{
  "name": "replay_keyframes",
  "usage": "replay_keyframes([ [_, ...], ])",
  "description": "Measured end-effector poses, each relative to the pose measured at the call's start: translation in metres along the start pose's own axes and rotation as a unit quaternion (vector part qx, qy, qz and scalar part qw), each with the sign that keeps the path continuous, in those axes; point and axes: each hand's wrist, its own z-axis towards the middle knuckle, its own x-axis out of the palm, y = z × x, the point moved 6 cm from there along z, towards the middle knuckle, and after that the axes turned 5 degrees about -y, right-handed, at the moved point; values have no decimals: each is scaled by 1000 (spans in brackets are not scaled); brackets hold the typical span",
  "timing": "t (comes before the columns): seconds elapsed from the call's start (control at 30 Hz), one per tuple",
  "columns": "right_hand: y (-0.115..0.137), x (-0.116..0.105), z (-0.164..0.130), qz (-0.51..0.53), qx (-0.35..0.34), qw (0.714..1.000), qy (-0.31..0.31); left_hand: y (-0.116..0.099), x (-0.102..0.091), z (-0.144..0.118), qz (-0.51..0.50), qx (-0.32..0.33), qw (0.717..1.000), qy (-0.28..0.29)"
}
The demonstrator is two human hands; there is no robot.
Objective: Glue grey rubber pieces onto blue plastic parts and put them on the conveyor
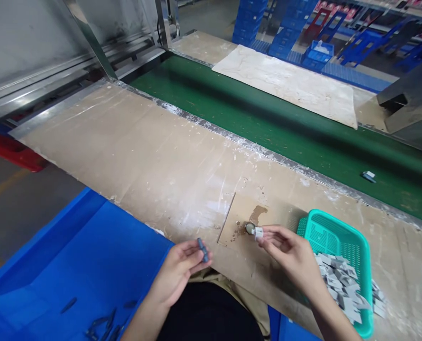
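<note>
Grey part (202, 249) pinched in left hand (177, 272)

worn beige bench (143, 156) | green conveyor belt (267, 123) | stacked blue crates (289, 33) behind | grey floor (15, 208) left

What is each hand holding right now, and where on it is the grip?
The left hand pinches a small grey-blue plastic piece by its lower end between the fingertips. The right hand grips a small white block at the fingertips.
</note>
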Motion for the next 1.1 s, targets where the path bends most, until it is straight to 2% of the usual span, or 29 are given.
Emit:
replay_keyframes([
  [0.13, 15, 2, -17, 113, 71, 991, 5, 7, 52, 9, -11, 26, 998, 59],
  [0.27, 24, 4, -26, 136, 73, 988, 5, 6, 78, 10, 40, 79, 993, 78],
  [0.43, 28, 4, -27, 112, 57, 992, 30, 0, 82, 6, 84, 129, 987, 45],
  [0.57, 32, 9, -23, 60, 17, 996, 65, -12, 86, 10, 144, 196, 968, 67],
  [0.63, 29, 10, -15, 45, 6, 995, 86, -15, 88, 15, 167, 210, 960, 76],
  [0.67, 25, 7, -7, 33, 3, 996, 85, -16, 88, 18, 174, 207, 959, 82],
  [0.73, 11, -13, 19, -14, 10, 999, 33, -17, 87, 20, 194, 193, 957, 92],
  [0.77, 2, -32, 36, -47, 19, 999, -18, -20, 84, 19, 205, 192, 956, 83],
  [0.8, -8, -57, 53, -81, 38, 991, -99, -24, 77, 17, 215, 198, 954, 61],
  [0.83, -18, -81, 71, -98, 51, 982, -151, -30, 66, 13, 224, 212, 951, 23],
  [0.93, -44, -157, 114, -143, 83, 939, -301, -55, 18, -2, 248, 277, 915, -156],
  [1.03, -65, -208, 133, -152, 112, 902, -387, -78, -37, -18, 285, 329, 843, -315],
  [1.1, -71, -220, 130, -142, 114, 899, -399, -88, -74, -22, 288, 336, 813, -378],
])
